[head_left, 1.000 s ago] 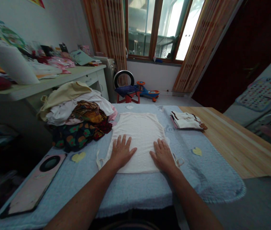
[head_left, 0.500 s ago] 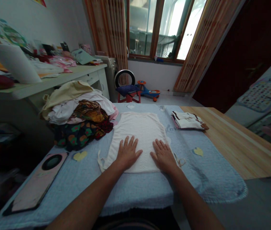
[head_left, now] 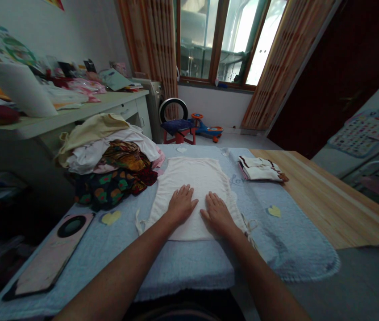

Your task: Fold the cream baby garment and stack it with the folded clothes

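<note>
A white garment [head_left: 192, 171] with thin ties at its lower corners lies spread flat on a pale blue cloth [head_left: 189, 263]. On its left half rests my left hand [head_left: 181, 206], palm down with fingers stretched out. My right hand [head_left: 218, 216] lies flat on the right half, fingers also extended. A gap of bare garment separates the two hands, and neither grips anything. The ties show beside the garment, one by each lower corner.
A heap of crumpled clothes [head_left: 115, 156] sits at the left. Folded clothes [head_left: 263, 169] lie at the right near the wooden tabletop [head_left: 330, 200]. A pink phone-shaped object [head_left: 52, 254] is at the front left. Beyond stands a red stool [head_left: 179, 133].
My right hand has slid inward to the left across the garment. My left hand has shifted slightly to the right, so the hands are closer together. The garment stays flat.
</note>
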Available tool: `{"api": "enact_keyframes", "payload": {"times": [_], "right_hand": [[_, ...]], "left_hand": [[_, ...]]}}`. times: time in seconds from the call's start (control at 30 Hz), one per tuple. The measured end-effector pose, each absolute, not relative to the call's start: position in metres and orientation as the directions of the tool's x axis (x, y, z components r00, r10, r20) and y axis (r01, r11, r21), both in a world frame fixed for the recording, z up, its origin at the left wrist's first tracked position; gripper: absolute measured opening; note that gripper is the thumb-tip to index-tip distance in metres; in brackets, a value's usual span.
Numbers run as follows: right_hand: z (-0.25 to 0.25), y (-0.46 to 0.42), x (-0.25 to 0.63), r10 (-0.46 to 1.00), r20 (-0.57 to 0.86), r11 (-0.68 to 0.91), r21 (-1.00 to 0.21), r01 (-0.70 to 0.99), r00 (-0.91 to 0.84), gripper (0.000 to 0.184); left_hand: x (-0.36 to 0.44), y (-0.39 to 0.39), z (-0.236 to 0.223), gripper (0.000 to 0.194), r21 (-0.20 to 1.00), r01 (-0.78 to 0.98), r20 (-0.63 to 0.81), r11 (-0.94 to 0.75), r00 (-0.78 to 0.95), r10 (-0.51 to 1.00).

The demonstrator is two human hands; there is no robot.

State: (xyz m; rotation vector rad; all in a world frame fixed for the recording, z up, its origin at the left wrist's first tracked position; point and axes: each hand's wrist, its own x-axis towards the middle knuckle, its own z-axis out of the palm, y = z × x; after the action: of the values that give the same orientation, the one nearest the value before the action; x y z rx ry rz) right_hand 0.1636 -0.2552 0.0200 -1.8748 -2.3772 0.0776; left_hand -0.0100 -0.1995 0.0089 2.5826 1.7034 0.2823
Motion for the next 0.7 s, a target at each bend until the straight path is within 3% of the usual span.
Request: {"api": "enact_keyframes", "payload": {"times": [0.37, 0.7], "right_hand": [[0.011, -0.255, 0.175, 0.999, 0.042, -0.003, -0.076, 0.997, 0.006, 0.076], [0.016, -0.247, 0.178, 0.995, 0.094, 0.022, -0.072, 0.997, -0.015, 0.067]], "left_hand": [[-0.010, -0.209, 0.007, 0.070, 0.148, 0.922, 0.145, -0.359, 0.339, 0.930], [-0.008, -0.212, 0.009, 0.072, 0.165, 0.923, 0.139, -0.348, 0.328, 0.934]]}}
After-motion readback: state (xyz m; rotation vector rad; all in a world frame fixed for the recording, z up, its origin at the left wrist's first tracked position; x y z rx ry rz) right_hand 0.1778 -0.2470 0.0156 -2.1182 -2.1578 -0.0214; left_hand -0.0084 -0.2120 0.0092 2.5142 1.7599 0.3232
